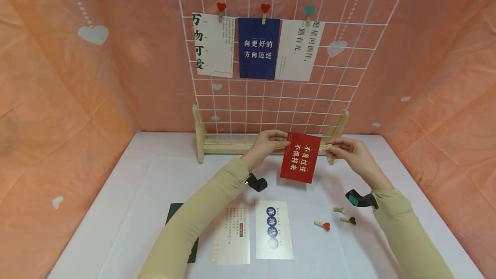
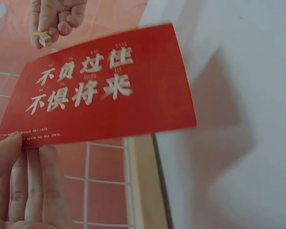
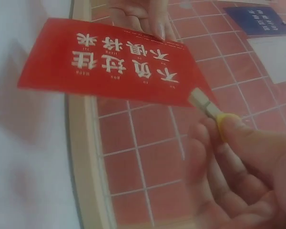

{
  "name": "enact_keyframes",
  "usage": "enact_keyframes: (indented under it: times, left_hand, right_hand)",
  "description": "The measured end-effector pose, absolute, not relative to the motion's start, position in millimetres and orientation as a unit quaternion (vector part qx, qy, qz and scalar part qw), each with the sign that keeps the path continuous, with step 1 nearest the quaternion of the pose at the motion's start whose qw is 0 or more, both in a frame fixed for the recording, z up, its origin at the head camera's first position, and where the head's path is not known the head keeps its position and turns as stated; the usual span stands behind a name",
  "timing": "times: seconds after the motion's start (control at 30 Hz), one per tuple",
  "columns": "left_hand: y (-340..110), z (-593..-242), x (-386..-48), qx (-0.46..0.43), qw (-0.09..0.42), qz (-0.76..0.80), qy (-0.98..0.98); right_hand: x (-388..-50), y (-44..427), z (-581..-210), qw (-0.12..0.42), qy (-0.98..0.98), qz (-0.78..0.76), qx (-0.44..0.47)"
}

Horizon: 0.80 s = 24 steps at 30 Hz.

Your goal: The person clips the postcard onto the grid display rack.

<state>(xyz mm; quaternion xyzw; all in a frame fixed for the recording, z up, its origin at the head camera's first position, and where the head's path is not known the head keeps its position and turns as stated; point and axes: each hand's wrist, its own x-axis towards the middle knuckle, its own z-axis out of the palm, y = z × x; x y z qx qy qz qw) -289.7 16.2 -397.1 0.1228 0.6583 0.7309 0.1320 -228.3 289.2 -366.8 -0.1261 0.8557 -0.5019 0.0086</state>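
Note:
My left hand (image 1: 269, 144) pinches one edge of a red card (image 1: 300, 157) with white characters, thumb on its printed face in the left wrist view. The card is held above the table, in front of the white wire grid's lower part. On the card's other side, my right hand (image 1: 351, 155) pinches a small wooden clothespin (image 3: 206, 103) by its yellow end (image 3: 227, 125). Its wooden tip points at the card's corner in the right wrist view; whether they touch I cannot tell.
Behind stands a wire grid (image 1: 305, 95) on a wooden base (image 1: 232, 145). Heart clothespins hold a white card (image 1: 217, 51), a blue card (image 1: 258, 68) and another white card (image 1: 294, 55) near its top. On the table lie more cards (image 1: 283, 244) and loose clothespins (image 1: 321, 226).

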Motion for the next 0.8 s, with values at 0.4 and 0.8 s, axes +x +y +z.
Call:
enact_keyframes:
  times: [0.4,0.8]
  left_hand:
    - [25.4,-362.7,-290.0,0.132,0.110,0.756,0.632]
    - [30.8,-339.4,-296.1,0.154,0.081,0.767,0.617]
  right_hand:
    - [-233.8,285.5,-342.1,-0.017,0.846,-0.511,-0.154]
    - [-236.0,286.8,-317.0,-0.055,0.828,-0.533,-0.166]
